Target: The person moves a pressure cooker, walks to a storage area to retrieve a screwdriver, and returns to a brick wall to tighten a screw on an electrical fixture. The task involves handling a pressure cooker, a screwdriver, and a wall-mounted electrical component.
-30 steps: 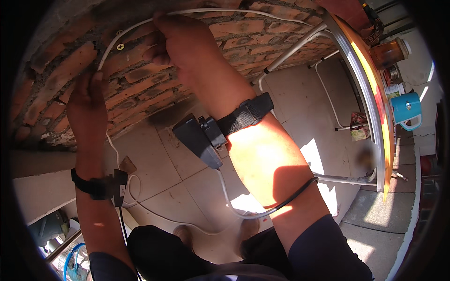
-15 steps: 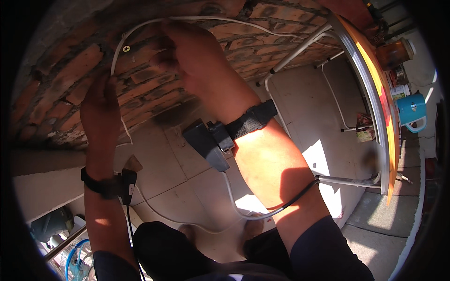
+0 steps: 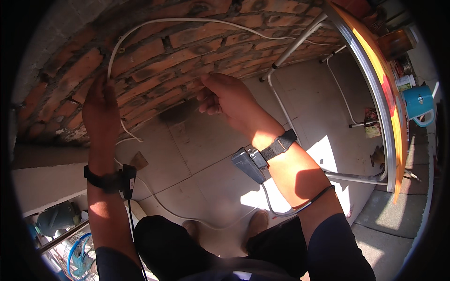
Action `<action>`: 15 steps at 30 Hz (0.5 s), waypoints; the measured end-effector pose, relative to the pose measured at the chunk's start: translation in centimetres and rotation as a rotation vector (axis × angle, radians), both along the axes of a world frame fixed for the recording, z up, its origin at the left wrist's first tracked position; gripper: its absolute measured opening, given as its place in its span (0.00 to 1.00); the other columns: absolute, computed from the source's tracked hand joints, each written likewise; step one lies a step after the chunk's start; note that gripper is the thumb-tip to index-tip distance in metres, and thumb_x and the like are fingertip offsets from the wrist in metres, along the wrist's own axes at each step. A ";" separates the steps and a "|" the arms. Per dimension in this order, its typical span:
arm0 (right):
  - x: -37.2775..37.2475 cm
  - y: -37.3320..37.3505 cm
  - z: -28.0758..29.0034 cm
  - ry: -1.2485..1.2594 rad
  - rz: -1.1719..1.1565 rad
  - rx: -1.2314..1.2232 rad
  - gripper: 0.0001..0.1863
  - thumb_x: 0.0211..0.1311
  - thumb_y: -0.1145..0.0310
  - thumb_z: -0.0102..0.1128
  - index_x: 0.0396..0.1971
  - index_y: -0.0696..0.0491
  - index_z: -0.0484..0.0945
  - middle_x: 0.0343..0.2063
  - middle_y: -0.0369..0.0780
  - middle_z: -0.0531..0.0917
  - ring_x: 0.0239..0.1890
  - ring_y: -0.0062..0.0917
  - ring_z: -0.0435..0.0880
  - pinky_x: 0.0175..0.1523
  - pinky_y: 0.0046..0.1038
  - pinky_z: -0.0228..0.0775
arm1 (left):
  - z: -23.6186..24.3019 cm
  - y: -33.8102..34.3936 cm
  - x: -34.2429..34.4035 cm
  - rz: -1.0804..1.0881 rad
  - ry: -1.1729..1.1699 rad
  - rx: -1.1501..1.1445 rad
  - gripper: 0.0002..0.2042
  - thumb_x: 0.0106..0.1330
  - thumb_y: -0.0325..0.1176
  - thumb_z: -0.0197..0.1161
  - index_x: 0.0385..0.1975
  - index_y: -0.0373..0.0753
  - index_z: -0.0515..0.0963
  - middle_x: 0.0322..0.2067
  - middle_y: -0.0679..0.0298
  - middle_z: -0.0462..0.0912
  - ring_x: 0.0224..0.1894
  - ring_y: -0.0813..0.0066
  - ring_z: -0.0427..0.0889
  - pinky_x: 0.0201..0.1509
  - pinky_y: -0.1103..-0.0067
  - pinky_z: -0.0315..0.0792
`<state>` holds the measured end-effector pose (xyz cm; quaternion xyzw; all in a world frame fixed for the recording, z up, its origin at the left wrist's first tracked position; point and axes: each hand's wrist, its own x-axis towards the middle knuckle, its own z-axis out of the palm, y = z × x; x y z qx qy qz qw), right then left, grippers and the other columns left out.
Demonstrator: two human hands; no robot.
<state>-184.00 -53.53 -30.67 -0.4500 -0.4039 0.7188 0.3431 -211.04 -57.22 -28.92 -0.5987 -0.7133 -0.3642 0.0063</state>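
Note:
A white cable (image 3: 187,19) arches along the brick wall (image 3: 145,72). At its left end the cable goes down into my left hand (image 3: 101,110), whose fingers are closed round it against the bricks. Below that hand, a loose length of the cable hangs toward the floor. A small yellowish fitting (image 3: 122,50) sits on the wall beside the arch. My right hand (image 3: 229,98) is away from the wall, over the floor, with its fingers half curled and the thumb apart. Nothing shows in it. Each wrist wears a black strap with a box on it.
To the right stands a folding table (image 3: 361,70) with metal tube legs and an orange top. A blue jug (image 3: 418,104) and a brown jar (image 3: 396,44) are beyond it. At lower left is a fan (image 3: 77,253). White cable crosses the tiled floor (image 3: 187,159) near my feet.
My right hand has let go of the top of the cable arch and drawn back down and to the right. My left hand keeps its grip in nearly the same place.

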 end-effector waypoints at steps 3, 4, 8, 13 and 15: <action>2.7 -1.6 -1.5 -0.063 0.008 -0.063 0.18 0.68 0.55 0.50 0.41 0.56 0.75 0.25 0.35 0.79 0.24 0.18 0.78 0.30 0.19 0.67 | 0.2 -0.6 0.0 -0.018 -0.040 0.011 0.15 0.70 0.34 0.50 0.53 0.38 0.73 0.49 0.54 0.78 0.50 0.60 0.79 0.51 0.72 0.72; 3.7 -2.0 -1.9 -0.083 0.003 -0.080 0.18 0.68 0.55 0.50 0.42 0.56 0.75 0.24 0.35 0.79 0.23 0.17 0.78 0.30 0.19 0.67 | 0.2 -0.7 0.1 -0.029 -0.054 0.021 0.16 0.71 0.35 0.50 0.54 0.38 0.73 0.49 0.54 0.78 0.51 0.60 0.78 0.51 0.72 0.71; 6.6 -3.0 -2.8 -0.159 0.028 -0.119 0.18 0.68 0.55 0.50 0.42 0.55 0.76 0.25 0.34 0.79 0.24 0.16 0.78 0.30 0.19 0.67 | 1.2 -1.5 0.4 -0.040 -0.001 0.069 0.14 0.68 0.31 0.53 0.51 0.37 0.74 0.47 0.53 0.78 0.47 0.57 0.79 0.48 0.69 0.74; 9.1 -3.1 -2.1 -0.161 0.014 -0.116 0.17 0.68 0.54 0.50 0.41 0.54 0.77 0.24 0.33 0.78 0.23 0.16 0.78 0.30 0.19 0.67 | 1.9 -2.8 0.6 0.042 0.193 0.053 0.14 0.66 0.31 0.54 0.50 0.35 0.73 0.46 0.52 0.76 0.46 0.52 0.78 0.48 0.67 0.73; 9.2 -3.3 -1.5 -0.133 0.005 -0.120 0.17 0.68 0.54 0.50 0.41 0.54 0.77 0.24 0.33 0.78 0.23 0.16 0.77 0.30 0.19 0.67 | 2.4 -3.8 0.9 0.064 0.223 0.006 0.14 0.65 0.30 0.54 0.50 0.35 0.72 0.46 0.51 0.76 0.46 0.50 0.77 0.47 0.66 0.73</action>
